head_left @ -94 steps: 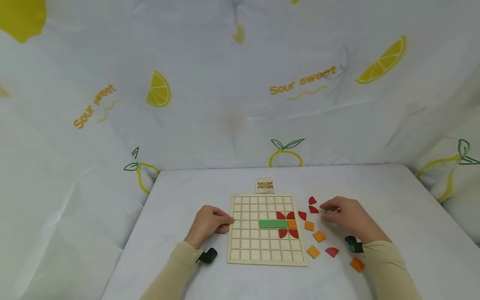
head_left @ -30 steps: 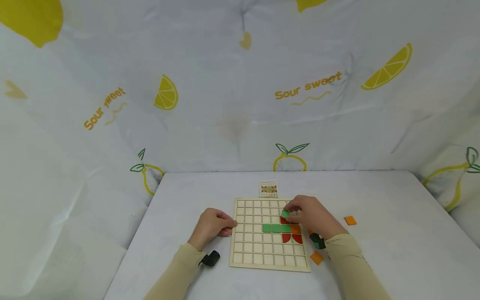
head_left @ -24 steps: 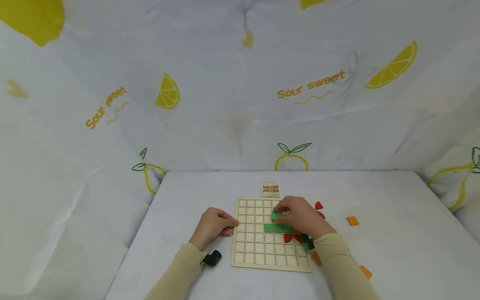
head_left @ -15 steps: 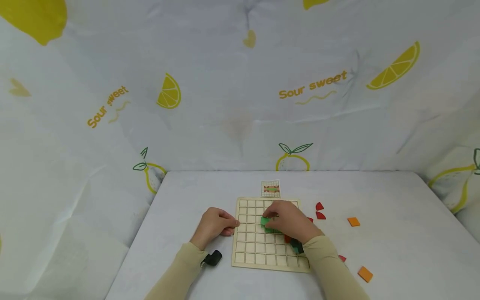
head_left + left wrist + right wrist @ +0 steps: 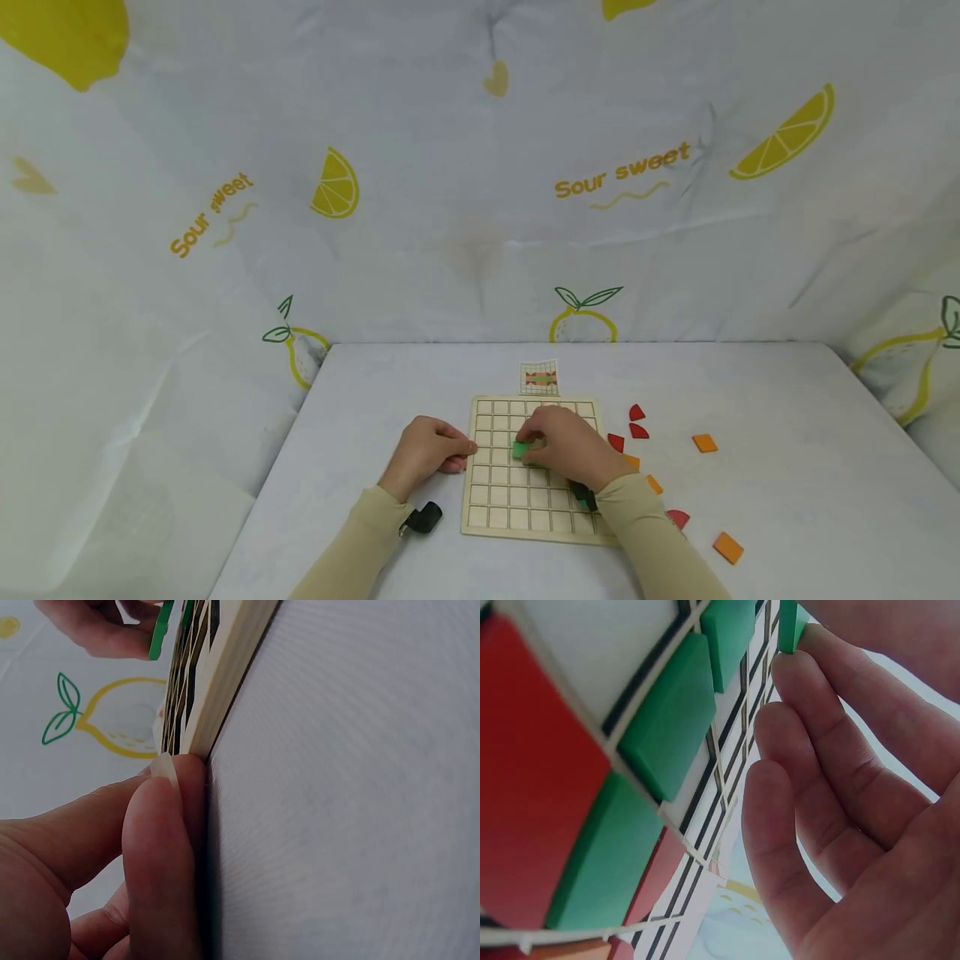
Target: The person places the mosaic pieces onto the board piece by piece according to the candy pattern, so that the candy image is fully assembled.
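Observation:
A wooden grid board (image 5: pixel 495 508) lies on the white table. My right hand (image 5: pixel 558 446) hovers over its middle and pinches a green square tile (image 5: pixel 521 449) between thumb and fingertips. The same tile (image 5: pixel 789 630) shows edge-on in the right wrist view, just left of a row of green tiles (image 5: pixel 667 712) set in the board, with red pieces (image 5: pixel 525 772) beside them. My left hand (image 5: pixel 423 450) rests at the board's left edge (image 5: pixel 217 682), fingertips (image 5: pixel 169 802) pressed against it. The green tile (image 5: pixel 159 630) also shows in the left wrist view.
A small pattern card (image 5: pixel 540 377) lies behind the board. Loose red quarter-circle pieces (image 5: pixel 636 422) and orange squares (image 5: pixel 704 442) are scattered right of the board, one orange square (image 5: pixel 727 547) nearer the front. A lemon-print cloth covers the walls.
My right hand picked up a green tile from the table's right side and carried it leftward across the board. The left hand stayed at the board's edge.

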The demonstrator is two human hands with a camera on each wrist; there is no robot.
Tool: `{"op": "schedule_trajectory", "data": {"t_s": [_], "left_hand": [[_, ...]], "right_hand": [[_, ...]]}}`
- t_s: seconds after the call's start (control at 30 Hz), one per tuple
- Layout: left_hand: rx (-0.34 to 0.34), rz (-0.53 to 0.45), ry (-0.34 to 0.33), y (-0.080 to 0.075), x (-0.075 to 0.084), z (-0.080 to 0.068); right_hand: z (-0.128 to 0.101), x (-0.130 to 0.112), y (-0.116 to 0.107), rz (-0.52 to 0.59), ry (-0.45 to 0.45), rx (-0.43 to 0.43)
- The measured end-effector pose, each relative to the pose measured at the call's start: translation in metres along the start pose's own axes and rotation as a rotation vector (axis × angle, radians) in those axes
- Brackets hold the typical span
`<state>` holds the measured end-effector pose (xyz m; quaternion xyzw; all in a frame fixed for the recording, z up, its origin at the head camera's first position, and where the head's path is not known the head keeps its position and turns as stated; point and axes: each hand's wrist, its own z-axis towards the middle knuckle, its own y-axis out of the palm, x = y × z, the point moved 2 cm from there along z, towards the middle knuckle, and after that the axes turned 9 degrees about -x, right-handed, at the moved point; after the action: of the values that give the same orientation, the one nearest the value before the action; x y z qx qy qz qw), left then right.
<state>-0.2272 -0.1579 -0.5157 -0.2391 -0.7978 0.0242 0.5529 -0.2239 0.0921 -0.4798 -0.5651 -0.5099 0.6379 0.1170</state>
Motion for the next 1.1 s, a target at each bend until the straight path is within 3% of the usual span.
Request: {"op": "schedule_trajectory", "data": {"t_s": [1.1], "left_hand": [[-0.007,-0.007,0.007,0.0002,0.0024,-0.0008]], "right_hand": [[0.0047,-0.0079,0.0099,-0.098,0.007,-0.029]]}}
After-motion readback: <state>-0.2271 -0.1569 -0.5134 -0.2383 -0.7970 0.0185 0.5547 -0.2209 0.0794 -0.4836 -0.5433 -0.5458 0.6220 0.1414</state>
